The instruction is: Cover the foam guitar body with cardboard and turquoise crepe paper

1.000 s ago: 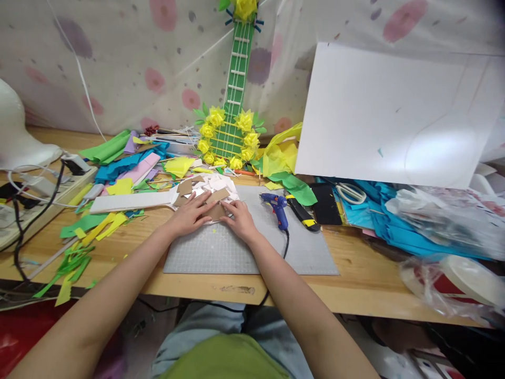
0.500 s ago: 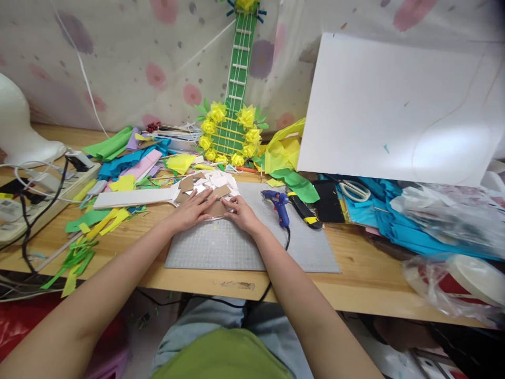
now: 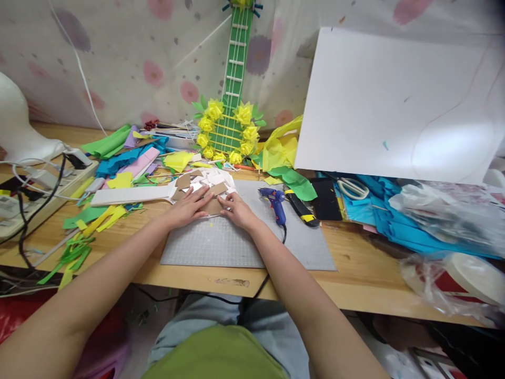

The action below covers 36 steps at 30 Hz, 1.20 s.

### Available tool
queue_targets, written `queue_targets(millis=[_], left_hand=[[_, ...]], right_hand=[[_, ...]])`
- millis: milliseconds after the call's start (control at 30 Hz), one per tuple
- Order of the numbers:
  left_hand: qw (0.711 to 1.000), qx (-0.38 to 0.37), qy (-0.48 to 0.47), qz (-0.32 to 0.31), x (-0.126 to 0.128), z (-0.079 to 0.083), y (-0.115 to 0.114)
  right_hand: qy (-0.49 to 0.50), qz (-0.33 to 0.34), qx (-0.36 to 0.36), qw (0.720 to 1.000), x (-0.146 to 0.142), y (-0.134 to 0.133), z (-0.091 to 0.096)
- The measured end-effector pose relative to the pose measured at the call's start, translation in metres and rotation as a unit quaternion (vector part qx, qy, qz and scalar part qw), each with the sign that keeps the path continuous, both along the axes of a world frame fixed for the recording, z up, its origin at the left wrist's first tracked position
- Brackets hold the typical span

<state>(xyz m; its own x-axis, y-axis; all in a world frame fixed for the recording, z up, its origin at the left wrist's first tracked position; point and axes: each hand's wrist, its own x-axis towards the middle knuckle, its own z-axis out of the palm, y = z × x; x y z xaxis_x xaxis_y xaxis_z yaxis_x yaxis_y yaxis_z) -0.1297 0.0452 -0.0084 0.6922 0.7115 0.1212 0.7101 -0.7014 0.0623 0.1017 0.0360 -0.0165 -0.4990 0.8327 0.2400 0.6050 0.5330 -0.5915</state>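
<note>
My left hand (image 3: 188, 206) lies flat with fingers stretched out on a brown cardboard piece (image 3: 213, 204) at the far edge of the grey cutting mat (image 3: 236, 245). My right hand (image 3: 236, 209) rests on the same piece from the right, fingers extended and pressing down. More brown and white card scraps (image 3: 211, 181) are piled just beyond my fingers.
A blue glue gun (image 3: 276, 202), a yellow-black utility knife (image 3: 300, 208) and a black phone (image 3: 325, 198) lie right of my hands. A green paper guitar (image 3: 229, 126) with yellow flowers leans on the wall. A white board (image 3: 394, 100), scissors (image 3: 352, 188), blue paper and coloured scraps surround the mat.
Both hands stay on the cardboard piece; they have shifted only slightly. The view has tilted a little.
</note>
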Motion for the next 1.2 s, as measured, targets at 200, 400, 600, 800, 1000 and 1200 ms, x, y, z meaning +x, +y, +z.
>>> queue_targets(millis=[200,400,600,800,1000,1200], left_hand=[[1.000,-0.020,-0.010,0.013,0.003,0.009,-0.006],[0.999,0.003,-0.016,0.042,0.008,0.022,-0.009],[0.998,-0.010,0.017,0.062,0.031,0.045,-0.005],[0.988,-0.095,0.006,0.121,0.044,0.050,-0.007],[0.980,-0.148,-0.055,0.118,0.040,0.047,-0.008],[0.968,-0.133,-0.125,0.171,0.047,0.040,-0.023]], right_hand=[[-0.013,-0.002,0.012,1.000,-0.001,-0.002,-0.002],[-0.014,-0.010,0.045,0.999,-0.004,-0.006,-0.008],[-0.040,-0.026,0.042,0.998,-0.006,-0.011,-0.003],[-0.076,-0.050,0.043,0.995,-0.012,-0.020,-0.001],[-0.079,-0.053,0.050,0.994,-0.012,-0.020,-0.003],[-0.070,-0.048,0.048,0.995,-0.011,-0.020,-0.003]])
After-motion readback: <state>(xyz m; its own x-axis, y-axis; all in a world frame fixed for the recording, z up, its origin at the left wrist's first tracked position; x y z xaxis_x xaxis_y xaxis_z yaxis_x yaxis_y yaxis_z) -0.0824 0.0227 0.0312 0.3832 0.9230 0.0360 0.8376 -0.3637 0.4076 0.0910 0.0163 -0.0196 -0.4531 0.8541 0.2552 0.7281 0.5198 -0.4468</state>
